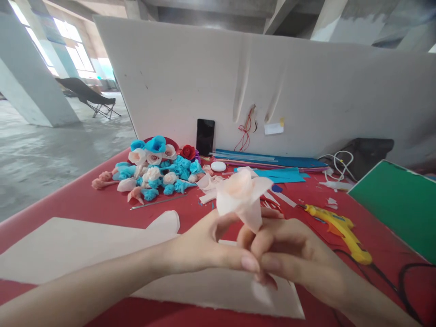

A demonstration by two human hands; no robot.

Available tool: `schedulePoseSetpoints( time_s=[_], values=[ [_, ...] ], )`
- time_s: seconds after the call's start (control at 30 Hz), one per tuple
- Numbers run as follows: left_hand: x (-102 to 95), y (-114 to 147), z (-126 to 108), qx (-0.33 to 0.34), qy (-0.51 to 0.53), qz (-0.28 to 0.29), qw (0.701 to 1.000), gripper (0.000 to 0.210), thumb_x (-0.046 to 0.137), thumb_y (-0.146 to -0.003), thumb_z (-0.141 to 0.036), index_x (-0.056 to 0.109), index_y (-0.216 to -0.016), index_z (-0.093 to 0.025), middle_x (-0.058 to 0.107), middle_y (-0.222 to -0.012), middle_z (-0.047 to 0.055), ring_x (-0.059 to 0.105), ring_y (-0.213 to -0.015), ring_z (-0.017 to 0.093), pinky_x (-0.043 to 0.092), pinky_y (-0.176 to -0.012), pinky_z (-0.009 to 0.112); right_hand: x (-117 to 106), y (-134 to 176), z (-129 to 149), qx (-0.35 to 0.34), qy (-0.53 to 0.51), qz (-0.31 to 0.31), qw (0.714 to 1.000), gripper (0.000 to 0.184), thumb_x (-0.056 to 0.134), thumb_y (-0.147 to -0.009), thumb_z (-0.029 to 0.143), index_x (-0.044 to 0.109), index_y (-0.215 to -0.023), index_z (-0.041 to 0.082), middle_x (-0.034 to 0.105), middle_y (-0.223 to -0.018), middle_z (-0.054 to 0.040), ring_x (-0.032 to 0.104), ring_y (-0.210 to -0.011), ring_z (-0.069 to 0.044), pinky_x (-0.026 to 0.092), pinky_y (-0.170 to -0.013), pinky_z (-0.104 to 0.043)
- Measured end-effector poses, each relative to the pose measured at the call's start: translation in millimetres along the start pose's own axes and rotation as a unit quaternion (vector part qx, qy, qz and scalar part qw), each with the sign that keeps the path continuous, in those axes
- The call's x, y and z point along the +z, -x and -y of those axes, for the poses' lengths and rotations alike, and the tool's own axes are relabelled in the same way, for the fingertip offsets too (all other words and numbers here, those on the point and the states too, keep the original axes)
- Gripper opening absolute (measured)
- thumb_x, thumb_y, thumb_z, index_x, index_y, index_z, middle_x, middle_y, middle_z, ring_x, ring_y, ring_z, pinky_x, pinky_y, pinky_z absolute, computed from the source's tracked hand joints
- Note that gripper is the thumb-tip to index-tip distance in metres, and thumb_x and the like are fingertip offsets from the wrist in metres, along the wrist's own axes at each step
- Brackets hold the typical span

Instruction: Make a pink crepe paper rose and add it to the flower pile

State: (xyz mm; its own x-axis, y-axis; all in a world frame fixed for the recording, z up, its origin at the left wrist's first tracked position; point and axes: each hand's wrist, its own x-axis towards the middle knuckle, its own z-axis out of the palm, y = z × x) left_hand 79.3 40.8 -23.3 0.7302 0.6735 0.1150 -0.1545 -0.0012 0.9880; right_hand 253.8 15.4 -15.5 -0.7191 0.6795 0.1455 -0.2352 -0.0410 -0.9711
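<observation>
Pale peach paper rose (242, 193) is pinched at its base between both hands, held up above the red table (78, 202). Left hand (204, 245) and right hand (289, 259) are pressed together, fingertips closed on the tapered stem end. Thin petals could be crushed or unrolled if the pinch slips. Glue gun (344, 231) lies just right, cord trailing; it could be snagged by a sleeve or wrist. Finished flowers (156, 170) are heaped well behind.
</observation>
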Motion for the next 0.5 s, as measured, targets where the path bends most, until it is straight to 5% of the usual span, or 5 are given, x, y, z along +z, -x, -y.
schedulePoseSetpoints(
  time_s=[0.1, 0.2, 0.37, 0.5],
  values=[
    [-2.1, -0.6, 0.0, 0.03, -0.079, 0.016, 0.996, 0.037, 0.057, -0.08, -0.048, 0.065, -0.102, -0.02, 0.064, -0.1, 0.004, 0.057, -0.094, 0.02, 0.045, -0.075, 0.023, -3.9, 0.3, 0.2, -0.021, -0.141, 0.013, 0.99, 0.018, 0.056, -0.089, 0.027, 0.064, -0.078, 0.015, 0.051, -0.085, -0.0015, 0.049, -0.061, -0.003, 0.04, -0.055, -0.013],
    [-1.9, -3.6, 1.5, 0.025, -0.111, -0.002, 0.993, 0.026, 0.047, -0.09, -0.031, 0.066, -0.082, -0.015, 0.063, -0.077, 0.002, 0.057, -0.074, 0.013, 0.043, -0.073, 0.021, -9.7, 0.7, 4.3, -0.037, -0.182, -0.025, 0.982, 0.019, 0.052, -0.092, 0.026, 0.062, -0.08, 0.016, 0.049, -0.085, -0.0014, 0.049, -0.06, -0.004, 0.041, -0.053, -0.012],
    [-0.4, -5.4, 2.3, 0.031, -0.091, -0.103, 0.99, 0.03, 0.042, -0.092, -0.031, 0.053, -0.069, -0.014, 0.04, -0.058, -0.004, 0.037, -0.054, 0.007, 0.033, -0.054, 0.018, -20.7, -1.6, 8.7, -0.052, -0.084, -0.12, 0.988, 0.021, 0.053, -0.09, 0.031, 0.06, -0.075, 0.018, 0.047, -0.082, -0.0005, 0.046, -0.063, -0.007, 0.041, -0.05, -0.014],
    [0.9, -5.9, 1.2, 0.032, -0.052, -0.161, 0.985, 0.03, 0.048, -0.089, -0.032, 0.054, -0.067, -0.014, 0.038, -0.053, -0.005, 0.034, -0.05, 0.006, 0.028, -0.047, 0.018, -24.8, -5.7, 4.0, -0.074, 0.049, -0.186, 0.979, 0.02, 0.059, -0.085, 0.036, 0.064, -0.072, 0.022, 0.051, -0.08, 0.0008, 0.046, -0.063, -0.007, 0.042, -0.055, -0.017]
  ],
)
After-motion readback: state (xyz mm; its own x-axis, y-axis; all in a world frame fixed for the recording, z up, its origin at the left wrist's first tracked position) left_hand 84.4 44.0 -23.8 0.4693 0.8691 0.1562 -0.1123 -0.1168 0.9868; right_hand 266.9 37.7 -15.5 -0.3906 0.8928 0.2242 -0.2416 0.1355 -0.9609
